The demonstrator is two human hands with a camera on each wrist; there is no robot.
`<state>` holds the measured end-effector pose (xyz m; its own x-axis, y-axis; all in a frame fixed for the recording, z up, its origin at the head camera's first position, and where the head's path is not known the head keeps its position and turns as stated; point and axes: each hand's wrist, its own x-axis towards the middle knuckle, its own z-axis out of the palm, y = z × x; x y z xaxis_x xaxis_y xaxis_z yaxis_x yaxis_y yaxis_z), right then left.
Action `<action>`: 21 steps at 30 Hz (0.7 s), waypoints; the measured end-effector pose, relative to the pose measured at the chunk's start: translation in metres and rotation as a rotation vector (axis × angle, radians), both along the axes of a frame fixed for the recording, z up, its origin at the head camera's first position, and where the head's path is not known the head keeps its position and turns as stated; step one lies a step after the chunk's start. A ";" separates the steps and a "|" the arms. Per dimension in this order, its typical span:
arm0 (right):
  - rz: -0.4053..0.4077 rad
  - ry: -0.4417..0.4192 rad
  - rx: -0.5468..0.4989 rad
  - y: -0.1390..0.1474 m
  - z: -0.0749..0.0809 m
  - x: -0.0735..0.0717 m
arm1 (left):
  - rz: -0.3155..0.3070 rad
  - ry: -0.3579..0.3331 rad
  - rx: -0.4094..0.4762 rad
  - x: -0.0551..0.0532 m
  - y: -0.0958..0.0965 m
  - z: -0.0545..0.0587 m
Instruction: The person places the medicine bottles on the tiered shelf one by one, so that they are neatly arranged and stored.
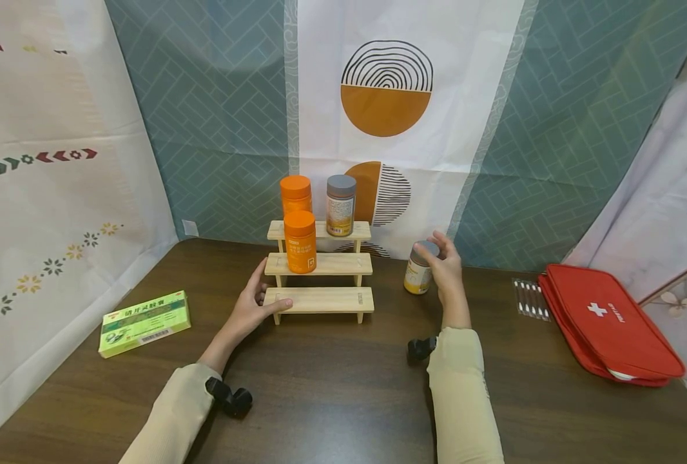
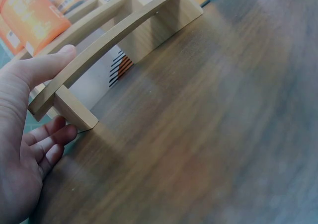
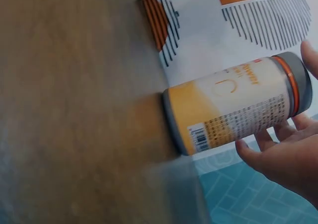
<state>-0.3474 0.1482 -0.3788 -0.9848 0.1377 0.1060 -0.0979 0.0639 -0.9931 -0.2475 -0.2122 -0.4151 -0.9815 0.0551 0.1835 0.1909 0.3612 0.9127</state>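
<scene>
A three-step wooden display stand (image 1: 320, 298) sits on the table, with my left hand (image 1: 253, 303) at the left end of its lowest step. The thumb (image 2: 49, 65) lies over that step while the other fingers curl below it by the leg. My right hand (image 1: 449, 267) grips a grey-capped supplement bottle (image 1: 417, 274) around its lid, right of the stand. The bottle's white and yellow label (image 3: 233, 102) shows in the right wrist view, its base at the tabletop. One orange bottle (image 1: 300, 243) stands on the middle step. Another orange bottle (image 1: 295, 191) and a grey-capped bottle (image 1: 340, 206) occupy the top step.
At the left lies a green and yellow medicine box (image 1: 145, 323). On the right are a red first-aid pouch (image 1: 613, 322) and a clear pack of cotton swabs (image 1: 532, 299). A patterned cloth (image 1: 483, 77) hangs close behind the stand along the table's back.
</scene>
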 end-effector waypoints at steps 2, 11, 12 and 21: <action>0.026 -0.014 0.000 0.001 -0.002 -0.001 | -0.001 0.003 0.003 0.001 0.001 0.001; 0.073 -0.097 0.086 0.002 -0.005 -0.002 | 0.003 0.002 -0.012 0.001 0.001 0.003; 0.082 -0.100 0.091 0.003 -0.005 -0.002 | 0.003 0.003 -0.013 0.001 0.001 0.003; 0.118 -0.101 0.107 0.005 -0.007 -0.003 | -0.001 0.005 -0.006 0.001 0.001 0.002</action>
<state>-0.3500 0.1533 -0.3861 -0.9998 0.0143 0.0134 -0.0109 0.1639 -0.9864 -0.2467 -0.2111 -0.4126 -0.9805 0.0570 0.1879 0.1956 0.3665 0.9096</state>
